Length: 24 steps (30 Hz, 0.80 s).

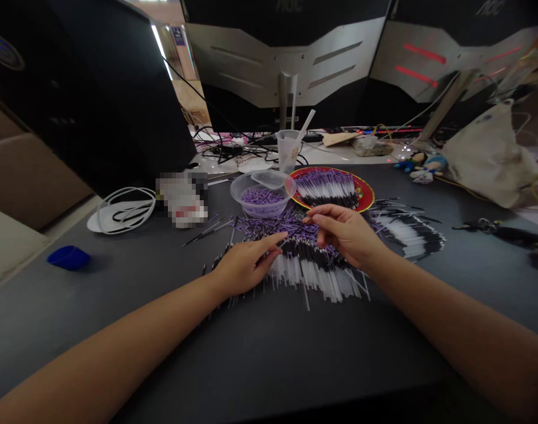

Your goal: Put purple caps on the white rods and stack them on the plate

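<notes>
My left hand (246,262) hovers over the near pile, index finger stretched forward and thumb drawn in close to it. Whatever lies between these fingertips is too small to make out. To its right, my right hand (343,232) is closed in a pinch, thumb against index finger, over purple pieces; what it pinches is too thin to name. Beneath both hands lies a heap of thin white sticks with black ends (319,274). Small purple plastic pieces (251,227) are scattered just behind it. A clear round tub (263,209) behind the hands contains more purple pieces.
A red plate (365,197) carries assembled-looking purple, white and black sticks. More white sticks (410,232) lie right of it, near pliers (507,231). A plastic cup (287,154) with a straw stands behind. A blue cap (68,258) and coiled white cable (127,206) lie left. Monitors (286,65) block the back.
</notes>
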Each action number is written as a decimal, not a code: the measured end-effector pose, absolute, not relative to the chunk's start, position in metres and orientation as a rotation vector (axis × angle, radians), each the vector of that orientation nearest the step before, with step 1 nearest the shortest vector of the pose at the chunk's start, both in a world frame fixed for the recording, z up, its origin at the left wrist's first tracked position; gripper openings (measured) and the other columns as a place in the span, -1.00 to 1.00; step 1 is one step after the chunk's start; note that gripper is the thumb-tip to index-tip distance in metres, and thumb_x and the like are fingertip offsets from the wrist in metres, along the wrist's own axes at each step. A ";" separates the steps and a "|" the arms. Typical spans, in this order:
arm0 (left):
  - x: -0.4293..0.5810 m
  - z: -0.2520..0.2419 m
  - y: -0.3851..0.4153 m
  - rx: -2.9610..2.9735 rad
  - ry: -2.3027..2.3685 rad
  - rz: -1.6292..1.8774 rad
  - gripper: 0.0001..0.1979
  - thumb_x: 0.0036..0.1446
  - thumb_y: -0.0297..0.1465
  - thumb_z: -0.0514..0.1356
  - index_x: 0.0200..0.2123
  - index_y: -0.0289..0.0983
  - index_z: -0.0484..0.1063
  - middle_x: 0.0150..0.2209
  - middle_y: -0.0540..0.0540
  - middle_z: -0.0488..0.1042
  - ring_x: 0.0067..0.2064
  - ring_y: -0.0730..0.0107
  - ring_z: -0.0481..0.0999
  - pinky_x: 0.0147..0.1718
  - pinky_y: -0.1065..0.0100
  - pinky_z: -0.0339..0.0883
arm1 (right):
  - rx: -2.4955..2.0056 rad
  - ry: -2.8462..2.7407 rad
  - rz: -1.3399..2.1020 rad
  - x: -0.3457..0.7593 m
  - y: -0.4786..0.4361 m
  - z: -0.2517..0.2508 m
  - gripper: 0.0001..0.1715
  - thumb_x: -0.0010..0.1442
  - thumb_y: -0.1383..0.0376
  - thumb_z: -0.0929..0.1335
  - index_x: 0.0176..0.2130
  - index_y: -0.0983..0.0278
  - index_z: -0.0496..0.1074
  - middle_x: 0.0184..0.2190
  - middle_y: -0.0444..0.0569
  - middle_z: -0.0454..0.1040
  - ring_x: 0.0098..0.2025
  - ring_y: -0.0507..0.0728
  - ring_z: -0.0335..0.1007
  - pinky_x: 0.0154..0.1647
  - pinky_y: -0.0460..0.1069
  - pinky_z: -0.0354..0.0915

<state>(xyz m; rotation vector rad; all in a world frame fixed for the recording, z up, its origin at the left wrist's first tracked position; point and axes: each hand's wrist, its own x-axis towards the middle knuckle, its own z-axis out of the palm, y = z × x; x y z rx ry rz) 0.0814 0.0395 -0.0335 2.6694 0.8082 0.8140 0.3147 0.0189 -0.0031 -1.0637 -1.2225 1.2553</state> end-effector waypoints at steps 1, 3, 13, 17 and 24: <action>0.081 -0.033 0.039 2.664 0.803 0.808 -0.56 0.24 -0.38 0.03 0.18 -0.17 0.11 -0.20 -0.05 0.55 -0.36 0.49 0.51 -0.38 0.48 0.35 | -1.055 -1.225 1.259 0.315 0.019 -0.003 -0.72 0.06 0.16 0.40 -0.22 0.25 0.43 -0.24 -0.05 0.50 -0.62 -0.10 0.29 -0.63 -0.12 0.24; 0.081 -0.033 0.039 2.654 0.789 0.795 -0.54 0.23 -0.40 0.03 0.20 -0.17 0.08 -0.19 -0.05 0.55 -0.36 0.50 0.52 -0.38 0.49 0.36 | -1.045 -1.237 1.258 0.315 0.019 -0.003 -0.73 0.06 0.16 0.40 -0.23 0.24 0.43 -0.24 -0.06 0.50 -0.62 -0.11 0.27 -0.65 -0.14 0.20; 0.082 -0.033 0.039 2.653 0.746 0.813 -0.51 0.22 -0.42 0.03 0.21 -0.19 0.05 -0.21 -0.05 0.55 -0.38 0.50 0.52 -0.36 0.45 0.39 | -1.140 -1.445 1.252 0.309 0.016 -0.003 -0.81 0.08 0.19 0.38 -0.27 0.22 0.46 -0.41 -0.09 0.49 -0.62 -0.07 0.26 -0.68 -0.12 0.15; 0.082 -0.034 0.037 2.695 0.704 0.815 -0.50 0.23 -0.41 0.04 0.22 -0.18 0.04 -0.20 -0.04 0.55 -0.34 0.47 0.53 -0.34 0.44 0.39 | -1.177 -1.729 1.268 0.304 0.012 -0.005 -0.76 0.08 0.21 0.38 -0.22 0.25 0.48 -0.43 -0.09 0.48 -0.63 -0.07 0.24 -0.69 -0.13 0.18; 0.083 -0.033 0.038 2.788 0.789 0.815 -0.72 0.24 -0.35 0.05 -0.01 -0.21 0.36 -0.24 -0.06 0.55 -0.34 0.44 0.52 -0.29 0.39 0.35 | -1.201 -1.741 0.998 0.312 0.014 -0.001 -0.79 0.09 0.17 0.37 -0.39 0.29 0.46 -0.54 -0.14 0.41 -0.65 -0.08 0.19 -0.67 -0.13 0.14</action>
